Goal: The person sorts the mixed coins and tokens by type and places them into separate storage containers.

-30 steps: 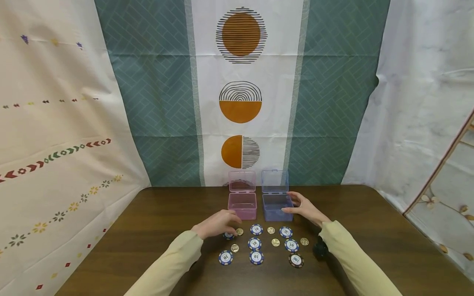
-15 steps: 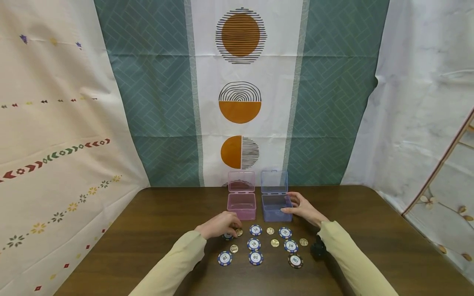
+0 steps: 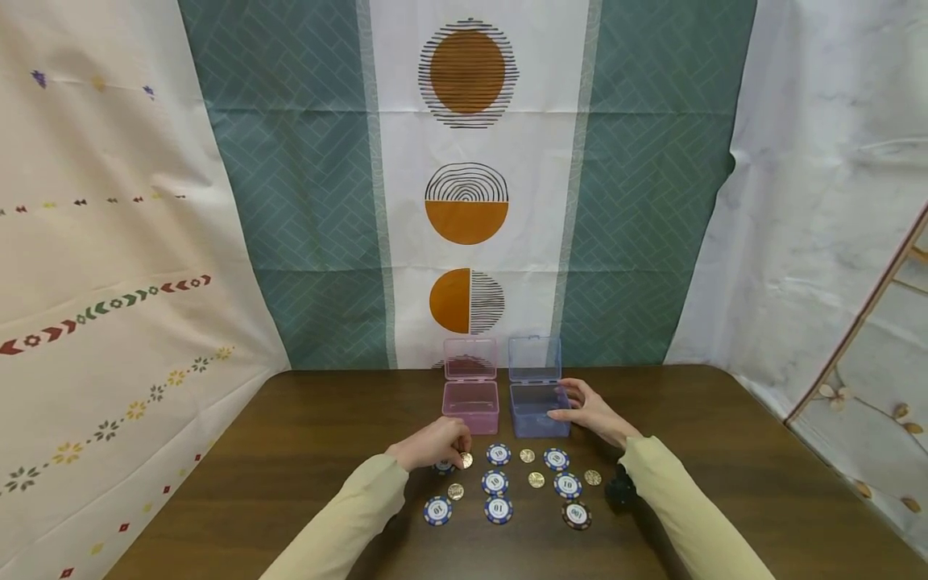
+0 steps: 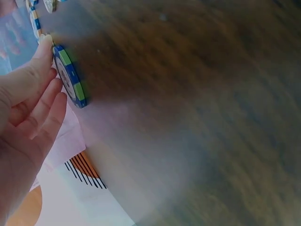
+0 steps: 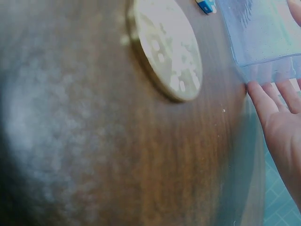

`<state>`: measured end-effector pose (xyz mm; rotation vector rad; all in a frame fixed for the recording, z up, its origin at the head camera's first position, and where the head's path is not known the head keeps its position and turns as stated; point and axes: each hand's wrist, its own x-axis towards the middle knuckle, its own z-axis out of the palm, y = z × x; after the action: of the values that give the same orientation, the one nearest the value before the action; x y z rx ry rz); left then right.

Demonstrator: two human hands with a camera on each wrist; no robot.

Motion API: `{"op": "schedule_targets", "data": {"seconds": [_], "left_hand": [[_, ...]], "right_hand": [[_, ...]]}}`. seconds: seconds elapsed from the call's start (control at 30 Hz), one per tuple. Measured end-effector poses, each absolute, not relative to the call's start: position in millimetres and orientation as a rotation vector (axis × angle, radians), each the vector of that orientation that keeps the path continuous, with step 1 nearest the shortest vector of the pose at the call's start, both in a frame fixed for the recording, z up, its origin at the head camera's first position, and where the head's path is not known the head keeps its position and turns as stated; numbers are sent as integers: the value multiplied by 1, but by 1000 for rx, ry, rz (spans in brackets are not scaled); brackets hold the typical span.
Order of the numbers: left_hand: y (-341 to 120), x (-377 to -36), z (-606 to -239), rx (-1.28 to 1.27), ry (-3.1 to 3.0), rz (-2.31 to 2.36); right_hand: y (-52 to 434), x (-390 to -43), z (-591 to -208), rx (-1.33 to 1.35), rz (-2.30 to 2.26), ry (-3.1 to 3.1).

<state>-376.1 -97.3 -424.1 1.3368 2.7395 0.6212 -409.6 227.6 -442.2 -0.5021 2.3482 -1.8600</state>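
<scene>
Blue chips (image 3: 495,482) read "10", one perhaps "100".

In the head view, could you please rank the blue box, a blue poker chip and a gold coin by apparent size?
1. blue box, clearly largest.
2. blue poker chip.
3. gold coin, smallest; it lies beside that chip, so nearness hardly matters.

Soft, even light fills the head view, which is sharp at the centre; the backdrop curtains (image 3: 464,185) bow outward toward the frame edges from wide-angle distortion. The dark wooden counter (image 3: 732,475) carries faint shadows beneath the sleeves. Both wrist views are blurred: a pale sheen washes across the wood grain, and the gold coin (image 5: 165,49) close to the lens is out of focus.
</scene>
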Motion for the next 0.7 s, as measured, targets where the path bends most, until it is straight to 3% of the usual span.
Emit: {"op": "schedule_targets", "data": {"seconds": [0.7], "left_hand": [[-100,-370,-411,1223,2647,988]], "right_hand": [[226,-408,-442,-537,-1841,2408]]}}
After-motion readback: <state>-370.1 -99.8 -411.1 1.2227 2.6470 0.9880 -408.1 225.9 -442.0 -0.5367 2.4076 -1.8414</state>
